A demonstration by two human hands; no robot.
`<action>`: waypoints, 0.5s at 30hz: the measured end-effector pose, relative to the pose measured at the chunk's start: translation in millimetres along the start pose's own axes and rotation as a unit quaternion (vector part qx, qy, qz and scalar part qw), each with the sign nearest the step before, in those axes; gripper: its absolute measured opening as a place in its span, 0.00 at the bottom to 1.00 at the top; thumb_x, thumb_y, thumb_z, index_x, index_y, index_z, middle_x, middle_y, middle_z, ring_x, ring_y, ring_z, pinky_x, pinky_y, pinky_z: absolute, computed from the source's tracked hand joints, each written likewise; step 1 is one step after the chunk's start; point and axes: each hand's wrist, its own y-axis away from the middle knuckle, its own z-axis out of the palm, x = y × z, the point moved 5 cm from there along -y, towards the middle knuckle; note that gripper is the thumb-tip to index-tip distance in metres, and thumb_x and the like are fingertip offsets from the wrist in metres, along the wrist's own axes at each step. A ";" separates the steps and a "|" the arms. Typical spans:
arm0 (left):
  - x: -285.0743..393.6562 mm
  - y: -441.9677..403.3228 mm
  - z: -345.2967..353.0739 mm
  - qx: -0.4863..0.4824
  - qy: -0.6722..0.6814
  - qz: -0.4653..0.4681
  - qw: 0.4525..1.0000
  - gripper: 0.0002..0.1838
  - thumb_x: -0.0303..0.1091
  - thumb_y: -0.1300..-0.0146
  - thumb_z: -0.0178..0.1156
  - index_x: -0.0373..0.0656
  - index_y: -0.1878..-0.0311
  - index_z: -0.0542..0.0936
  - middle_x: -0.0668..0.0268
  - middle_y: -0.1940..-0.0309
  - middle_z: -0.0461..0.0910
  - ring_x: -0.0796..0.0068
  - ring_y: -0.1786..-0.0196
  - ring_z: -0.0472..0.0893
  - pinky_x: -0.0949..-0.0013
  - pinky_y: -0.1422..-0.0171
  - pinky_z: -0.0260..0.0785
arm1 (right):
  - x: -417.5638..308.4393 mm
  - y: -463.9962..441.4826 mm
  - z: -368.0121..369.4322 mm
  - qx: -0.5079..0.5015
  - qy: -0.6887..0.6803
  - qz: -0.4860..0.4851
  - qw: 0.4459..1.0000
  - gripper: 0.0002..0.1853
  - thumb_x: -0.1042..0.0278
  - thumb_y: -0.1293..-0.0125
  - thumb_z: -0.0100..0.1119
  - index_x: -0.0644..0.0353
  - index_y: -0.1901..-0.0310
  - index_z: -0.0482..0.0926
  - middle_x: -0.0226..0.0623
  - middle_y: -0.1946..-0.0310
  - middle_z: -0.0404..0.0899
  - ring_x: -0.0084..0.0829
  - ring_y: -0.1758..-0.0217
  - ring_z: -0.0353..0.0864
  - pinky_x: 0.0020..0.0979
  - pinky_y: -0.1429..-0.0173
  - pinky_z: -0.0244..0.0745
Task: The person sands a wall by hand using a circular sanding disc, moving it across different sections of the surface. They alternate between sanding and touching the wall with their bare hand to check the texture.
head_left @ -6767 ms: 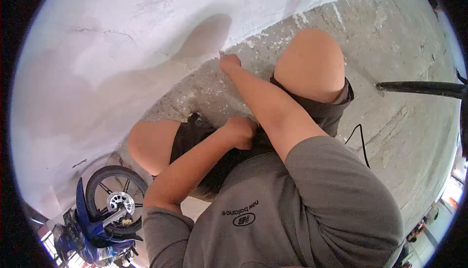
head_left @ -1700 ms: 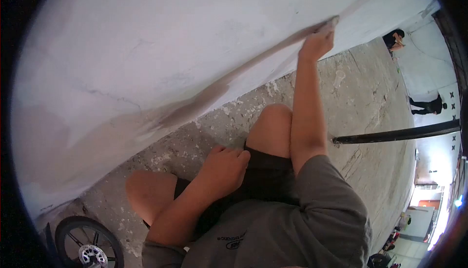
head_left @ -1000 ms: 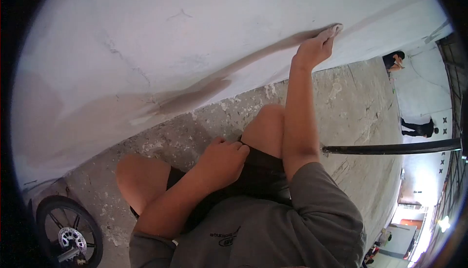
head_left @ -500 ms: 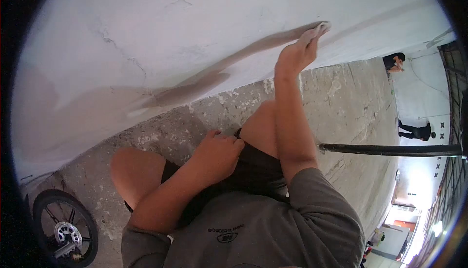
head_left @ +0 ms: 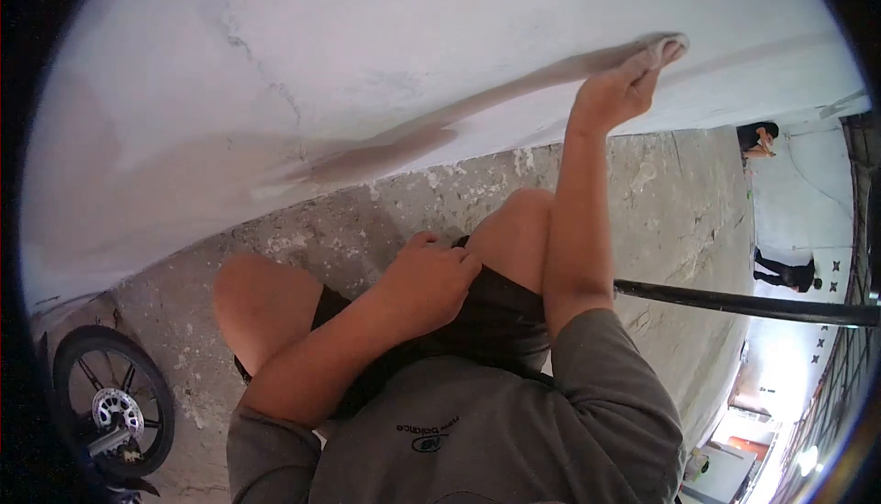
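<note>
My right hand (head_left: 619, 96) is at the end of a raised arm against the white wall (head_left: 459, 18), its fingers closed on a small pale pad (head_left: 668, 49). The pad touches the wall, and a long brownish shadow stretches left from it. Over the dark shorts (head_left: 486, 316), between my bent knees, my left hand (head_left: 436, 279) rests with curled fingers. Its fingertips are hidden, so whether it grips anything cannot be made out.
A motorcycle wheel (head_left: 115, 403) stands at the lower left. A dark pole (head_left: 734, 302) crosses the right side above the rough concrete floor (head_left: 679, 201). Farther off, one person (head_left: 758, 137) crouches by the wall and another person (head_left: 789, 273) stands in dark clothes.
From low by the floor edge, my right hand has moved up and right along the wall; in the last half second it shifted right again. My left hand stays over the shorts.
</note>
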 end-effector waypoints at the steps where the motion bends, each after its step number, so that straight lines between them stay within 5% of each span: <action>1: -0.6 1.3 -1.0 0.003 0.000 -0.004 1.000 0.06 0.29 0.35 0.53 0.37 0.61 0.76 0.53 0.64 0.81 0.50 0.53 0.82 0.46 0.32 0.66 | 0.6 4.3 -1.2 0.002 -0.008 0.032 0.999 0.28 0.60 0.19 0.37 0.72 0.27 0.59 0.58 0.23 0.49 0.51 0.19 0.49 0.39 0.20 0.53; 3: 0.7 3.1 -1.4 -0.001 -0.012 0.001 1.000 0.06 0.29 0.36 0.54 0.37 0.61 0.76 0.53 0.64 0.81 0.50 0.53 0.83 0.46 0.33 0.66 | 5.1 18.4 2.9 0.000 -0.020 0.064 0.998 0.27 0.62 0.20 0.38 0.71 0.27 0.60 0.58 0.23 0.50 0.53 0.19 0.49 0.41 0.20 0.54; 5: -2.0 2.6 -1.3 0.000 -0.010 -0.002 1.000 0.06 0.29 0.36 0.54 0.38 0.61 0.76 0.53 0.64 0.81 0.51 0.54 0.83 0.46 0.34 0.66 | -15.3 48.3 18.7 -0.087 0.005 -0.180 0.980 0.27 0.63 0.20 0.38 0.75 0.28 0.60 0.54 0.23 0.52 0.56 0.19 0.46 0.44 0.20 0.54; 6: -2.6 2.3 0.1 -0.001 -0.008 -0.003 1.000 0.06 0.29 0.36 0.54 0.38 0.61 0.76 0.54 0.64 0.81 0.51 0.54 0.83 0.45 0.34 0.67 | -12.2 43.5 20.4 -0.089 0.005 -0.178 0.980 0.27 0.63 0.20 0.38 0.75 0.28 0.60 0.54 0.23 0.52 0.56 0.19 0.46 0.44 0.20 0.54; 8: -3.4 1.1 2.5 0.008 -0.003 -0.004 1.000 0.06 0.30 0.37 0.54 0.38 0.62 0.77 0.54 0.65 0.82 0.51 0.54 0.83 0.45 0.35 0.67 | -23.6 29.8 25.7 -0.089 0.028 -0.363 0.927 0.25 0.69 0.23 0.40 0.72 0.29 0.62 0.56 0.23 0.53 0.61 0.20 0.43 0.48 0.20 0.51; 12: -4.6 2.5 4.7 0.016 -0.013 -0.005 1.000 0.06 0.30 0.38 0.55 0.39 0.62 0.77 0.54 0.67 0.82 0.50 0.57 0.83 0.46 0.37 0.68 | -34.2 41.1 24.3 -0.073 0.009 -0.237 0.969 0.26 0.76 0.32 0.45 0.69 0.32 0.69 0.58 0.27 0.61 0.65 0.21 0.48 0.58 0.21 0.51; 15: -6.1 5.4 5.9 0.023 -0.026 0.004 0.999 0.06 0.30 0.40 0.56 0.38 0.62 0.78 0.54 0.68 0.82 0.50 0.60 0.84 0.45 0.38 0.69 | -59.0 78.0 37.9 -0.171 -0.001 -0.380 0.909 0.24 0.70 0.29 0.46 0.68 0.34 0.73 0.58 0.31 0.68 0.66 0.23 0.55 0.55 0.21 0.52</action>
